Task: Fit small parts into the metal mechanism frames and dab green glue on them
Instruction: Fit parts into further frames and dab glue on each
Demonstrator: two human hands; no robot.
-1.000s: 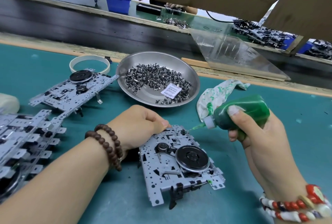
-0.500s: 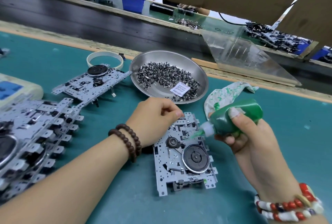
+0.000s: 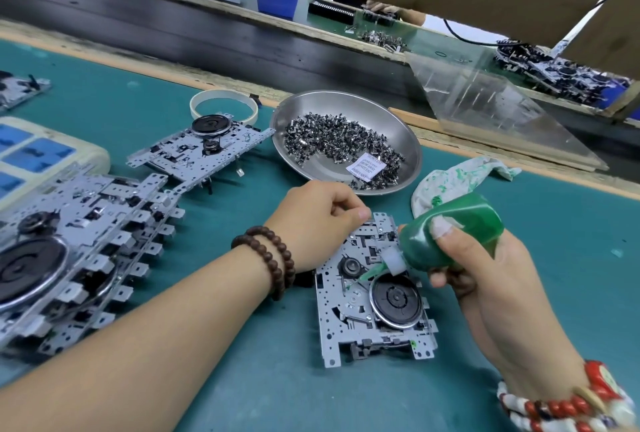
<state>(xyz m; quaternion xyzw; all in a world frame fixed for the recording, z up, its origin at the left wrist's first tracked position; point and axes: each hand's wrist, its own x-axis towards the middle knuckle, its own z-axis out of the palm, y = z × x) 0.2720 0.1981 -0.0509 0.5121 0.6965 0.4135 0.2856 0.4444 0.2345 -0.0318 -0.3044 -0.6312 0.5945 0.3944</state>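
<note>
Head cam looks down at a teal work mat (image 3: 346,397) with a grey perforated metal mechanism frame (image 3: 374,307) lying flat near the middle, black flywheel disc up; the right hand (image 3: 485,265) has its fingers and thumb wrapped round a soft green glue bottle (image 3: 453,230), tipped over so the white cap and green nozzle (image 3: 367,275) point down-left at the frame, tip right by the small pulley next to the flywheel; can't tell if it's actually touching the metal. The left hand (image 3: 318,223), brown bead bracelet on the wrist, sits curled on the frame's far-left corner with fingers tucked under and thumb against the edge, holding it steady; whether it's pinching a little part, can't tell. Just behind it is a round shiny steel dish (image 3: 408,140) with a heap of small dark metal parts (image 3: 339,140) and a white paper slip; a green-stained white rag (image 3: 457,178) lies right of the dish; a stack of more metal frames (image 3: 79,251) sits at the left, one single frame (image 3: 201,151) behind that, a roll of pale tape (image 3: 224,107) further back.
</note>
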